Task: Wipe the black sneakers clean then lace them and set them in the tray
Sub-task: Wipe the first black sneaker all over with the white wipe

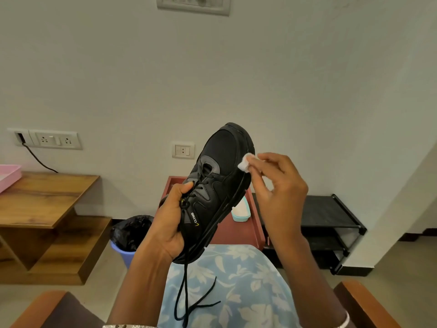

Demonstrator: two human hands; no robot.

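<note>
A black sneaker (pixel 218 166) is held up in front of me, toe pointing up and away. My left hand (pixel 169 221) grips it at the heel and collar, thumb on the laces. Its loose black lace ends (pixel 186 294) hang down over my lap. My right hand (pixel 276 183) pinches a small white wipe (pixel 246 162) and presses it against the sneaker's right side near the toe. A pink tray (pixel 8 176) sits at the far left on a wooden table. No second sneaker is in view.
A maroon stool (pixel 236 230) behind the sneaker holds a small teal-and-white container (pixel 241 210). A lavender bin with a black liner (pixel 128 233) stands on the floor left of it. A black shoe rack (pixel 328 223) is at right. Wooden chair arms flank my lap.
</note>
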